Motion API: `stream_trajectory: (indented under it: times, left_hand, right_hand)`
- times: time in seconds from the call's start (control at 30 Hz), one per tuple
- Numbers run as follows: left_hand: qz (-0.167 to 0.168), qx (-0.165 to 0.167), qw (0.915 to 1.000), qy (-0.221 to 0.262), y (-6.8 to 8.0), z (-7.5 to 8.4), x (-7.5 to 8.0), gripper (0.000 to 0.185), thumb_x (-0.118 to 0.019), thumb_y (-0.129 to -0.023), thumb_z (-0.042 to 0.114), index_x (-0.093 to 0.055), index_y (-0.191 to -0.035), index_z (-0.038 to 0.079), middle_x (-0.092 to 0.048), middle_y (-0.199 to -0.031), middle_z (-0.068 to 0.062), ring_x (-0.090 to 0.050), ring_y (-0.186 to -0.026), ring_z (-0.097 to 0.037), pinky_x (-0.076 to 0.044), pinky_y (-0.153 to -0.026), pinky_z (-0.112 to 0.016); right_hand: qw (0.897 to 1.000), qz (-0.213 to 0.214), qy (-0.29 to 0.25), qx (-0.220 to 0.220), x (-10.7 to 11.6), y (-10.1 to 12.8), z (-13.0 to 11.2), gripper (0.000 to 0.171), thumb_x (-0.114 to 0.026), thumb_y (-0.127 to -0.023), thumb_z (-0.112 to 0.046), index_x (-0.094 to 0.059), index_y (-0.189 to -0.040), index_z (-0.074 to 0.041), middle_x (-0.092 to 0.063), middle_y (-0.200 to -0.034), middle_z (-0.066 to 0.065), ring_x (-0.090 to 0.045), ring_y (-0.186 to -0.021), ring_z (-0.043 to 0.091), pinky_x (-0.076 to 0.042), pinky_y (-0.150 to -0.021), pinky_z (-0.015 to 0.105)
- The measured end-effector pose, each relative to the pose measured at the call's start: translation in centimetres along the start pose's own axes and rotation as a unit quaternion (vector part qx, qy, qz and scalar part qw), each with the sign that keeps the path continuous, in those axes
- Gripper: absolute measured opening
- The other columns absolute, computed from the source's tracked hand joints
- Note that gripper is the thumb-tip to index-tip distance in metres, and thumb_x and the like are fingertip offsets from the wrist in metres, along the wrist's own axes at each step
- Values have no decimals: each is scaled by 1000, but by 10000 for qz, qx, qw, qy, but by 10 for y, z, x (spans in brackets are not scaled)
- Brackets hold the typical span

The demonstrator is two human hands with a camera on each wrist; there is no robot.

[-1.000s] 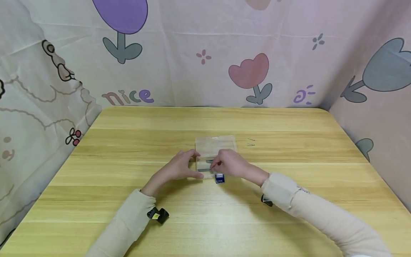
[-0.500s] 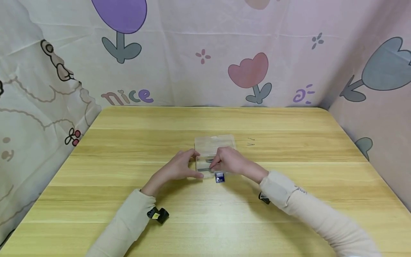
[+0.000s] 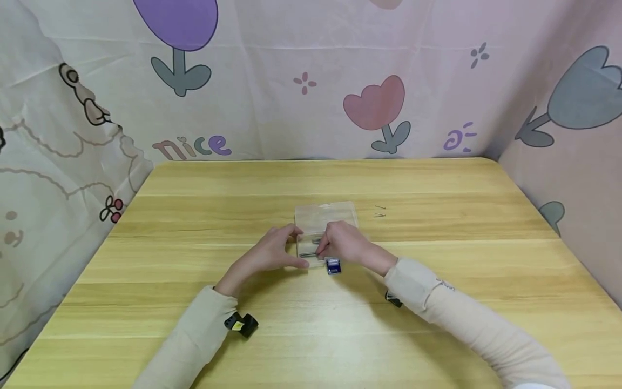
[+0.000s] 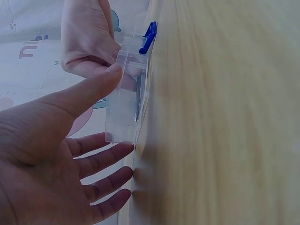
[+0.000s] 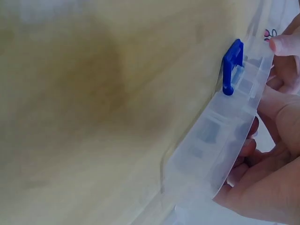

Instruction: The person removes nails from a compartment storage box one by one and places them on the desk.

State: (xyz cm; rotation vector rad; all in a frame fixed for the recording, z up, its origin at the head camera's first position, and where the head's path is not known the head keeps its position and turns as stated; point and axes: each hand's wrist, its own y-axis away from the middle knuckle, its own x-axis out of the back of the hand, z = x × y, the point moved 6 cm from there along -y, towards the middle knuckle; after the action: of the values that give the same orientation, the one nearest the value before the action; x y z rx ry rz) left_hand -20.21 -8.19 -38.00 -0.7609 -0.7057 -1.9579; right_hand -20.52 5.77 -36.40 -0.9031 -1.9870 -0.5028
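Pink cloth with tulip pictures hangs behind and beside the wooden desk (image 3: 437,302). Near the middle of the desk lies a clear plastic box (image 3: 324,216) with a blue latch (image 3: 333,267) on its near edge; the lid is open and lies flat behind. The left hand (image 3: 272,253) rests at the left end of the box, its thumb touching the near corner and the fingers straight and relaxed, so this grip is released. The right hand (image 3: 346,244) is over the right part of the box with curled fingers that pinch something thin and metal inside it; what exactly it holds is too small to tell. Two small thin pins (image 3: 380,212) lie on the desk, to the right of the box and apart from it.

Compared with one second ago, the right hand has moved a little to the left, further over the box, and the right sleeve (image 3: 423,286) came with it. The left hand and the box stayed in place.
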Motion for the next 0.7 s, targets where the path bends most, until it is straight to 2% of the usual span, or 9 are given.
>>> stream_trajectory:
  times: [0.13, 0.27, 0.43, 0.7]
  left_hand:
    - [-1, -37, 10000, -6, 0, 0, 0, 70, -84, -74, 34, -52, -128, 1, -56, -128, -18, -44, -120, -35, -36, -99, -51]
    - [-8, -54, 10000, 1, -1, 0, -1, 71, -85, -74, 34, -52, -127, 1, -56, -128, -18, -44, -121, -35, -35, -99, -50]
    - [4, -94, 10000, 3, 0, 1, 0, 70, -85, -74, 33, -52, -126, 1, -57, -128, -18, -43, -121, -36, -35, -100, -51]
    - [19, -90, 10000, 34, -1, -2, -1, 70, -85, -73, 34, -53, -126, 2, -57, -128, -17, -43, -122, -35, -34, -100, -52]
  right_hand:
    - [9997, -206, 88, -53, 0, -2, 0, 4, -80, -77, -8, -78, -77, -12, -71, -76, -5, -64, -76, 11, -52, -72, 24]
    - [9983, -281, 515, 38, 0, -3, -2, 4, -81, -77, -12, -78, -78, -14, -63, -76, -8, -56, -73, 8, -48, -67, 22]
    - [9956, -198, 851, 347, 0, -3, -5, 5, -82, -77, -15, -78, -80, -14, -55, -74, -9, -49, -67, 7, -43, -57, 20]
    - [9923, -263, 926, 780, 0, -2, -5, 7, -80, -80, -15, -78, -83, -10, -54, -78, -7, -51, -67, 7, -44, -59, 19]
